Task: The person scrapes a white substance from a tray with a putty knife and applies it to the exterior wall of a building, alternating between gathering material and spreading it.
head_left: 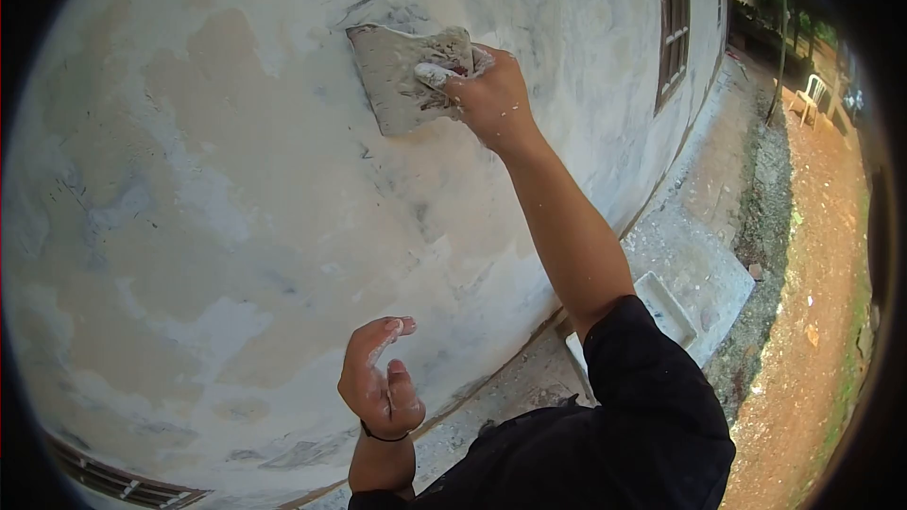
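Observation:
My right hand (pixel 496 102), arm stretched up, is closed on a wide, flat scraper (pixel 389 80) smeared with pale putty. My thumb lies across the scraper's face, and its blade is against the patchy wall (pixel 236 264). White putty coats the thumb and fingertips. Lower down, my left hand (pixel 383 382) is raised in front of the wall, its fingers loosely curled and apart from the thumb. Nothing is in it, and white residue marks its fingers. A dark band circles that wrist.
A white tray (pixel 673 310) lies on the concrete ledge at the wall's foot, partly hidden by my sleeve. Barred windows (pixel 673 24) are set in the wall at upper right and lower left. A white chair (pixel 811 94) stands on the dirt path (pixel 817 255).

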The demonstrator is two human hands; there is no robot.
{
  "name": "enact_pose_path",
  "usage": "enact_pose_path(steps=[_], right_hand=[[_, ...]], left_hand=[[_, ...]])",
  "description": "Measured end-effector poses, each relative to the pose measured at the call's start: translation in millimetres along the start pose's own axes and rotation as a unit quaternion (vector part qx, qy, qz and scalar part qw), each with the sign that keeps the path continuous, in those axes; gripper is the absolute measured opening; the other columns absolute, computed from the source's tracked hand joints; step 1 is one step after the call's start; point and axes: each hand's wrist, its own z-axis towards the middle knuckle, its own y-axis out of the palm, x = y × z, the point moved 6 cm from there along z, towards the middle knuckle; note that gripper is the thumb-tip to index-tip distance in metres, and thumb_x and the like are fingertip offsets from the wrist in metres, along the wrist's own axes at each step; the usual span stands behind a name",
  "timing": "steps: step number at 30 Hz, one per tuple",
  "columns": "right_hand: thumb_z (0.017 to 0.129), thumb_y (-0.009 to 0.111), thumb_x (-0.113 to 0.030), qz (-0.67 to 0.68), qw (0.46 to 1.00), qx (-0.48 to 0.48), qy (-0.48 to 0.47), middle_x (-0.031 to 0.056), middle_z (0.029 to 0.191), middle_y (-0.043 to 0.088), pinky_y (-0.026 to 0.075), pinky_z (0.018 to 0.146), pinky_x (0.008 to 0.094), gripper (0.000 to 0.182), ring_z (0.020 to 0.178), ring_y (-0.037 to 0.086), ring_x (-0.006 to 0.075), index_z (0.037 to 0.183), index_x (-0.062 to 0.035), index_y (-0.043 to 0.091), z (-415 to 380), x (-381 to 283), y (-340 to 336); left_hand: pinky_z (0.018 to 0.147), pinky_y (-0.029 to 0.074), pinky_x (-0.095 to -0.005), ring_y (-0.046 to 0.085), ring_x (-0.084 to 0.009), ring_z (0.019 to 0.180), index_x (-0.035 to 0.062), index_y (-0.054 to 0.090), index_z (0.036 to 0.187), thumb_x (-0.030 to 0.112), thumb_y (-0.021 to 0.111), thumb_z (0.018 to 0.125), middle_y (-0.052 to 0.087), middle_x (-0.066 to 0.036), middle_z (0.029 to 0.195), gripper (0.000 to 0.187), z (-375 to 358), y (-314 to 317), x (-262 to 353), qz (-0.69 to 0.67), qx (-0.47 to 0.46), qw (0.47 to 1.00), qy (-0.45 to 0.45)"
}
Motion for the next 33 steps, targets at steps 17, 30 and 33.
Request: enact_pose_path(steps=[17,30,33], right_hand=[[0.070,0.059,-0.006,-0.145,0.977,0.151,-0.038,0.0157,0.071,0.065,0.048,0.060,0.0307,0.020,0.061,0.062,0.0222,0.087,0.0012,0.065,39.2,-23.4,-68.5],[0.063,0.062,-0.002,-0.389,0.885,0.072,-0.244,0.0160,0.072,0.055,0.043,0.065,0.0397,0.014,0.070,0.052,0.0325,0.074,0.0003,0.054,-29.1,-28.8,91.3],[0.062,0.064,-0.002,-0.357,0.894,0.055,-0.266,0.0157,0.071,0.055,0.043,0.064,0.0395,0.015,0.070,0.052,0.0322,0.074,0.0003,0.054,-51.2,-42.4,113.2]], left_hand=[[0.067,0.045,-0.0309,0.060,-0.0235,0.077,-0.0073,0.053,0.105,0.005,0.043,0.073,0.063,-0.020,0.089,0.036,11.1,22.3,-3.7,0.009,-0.022,1.000,0.015],[0.068,0.045,-0.0319,0.059,-0.0250,0.079,-0.0079,0.052,0.106,0.003,0.042,0.071,0.062,-0.020,0.089,0.038,4.5,-9.4,-19.5,0.003,-0.003,1.000,-0.010],[0.069,0.044,-0.0324,0.059,-0.0253,0.080,-0.0080,0.051,0.108,0.003,0.041,0.072,0.061,-0.021,0.089,0.039,7.2,-9.4,-18.5,-0.014,-0.003,1.000,-0.014]])
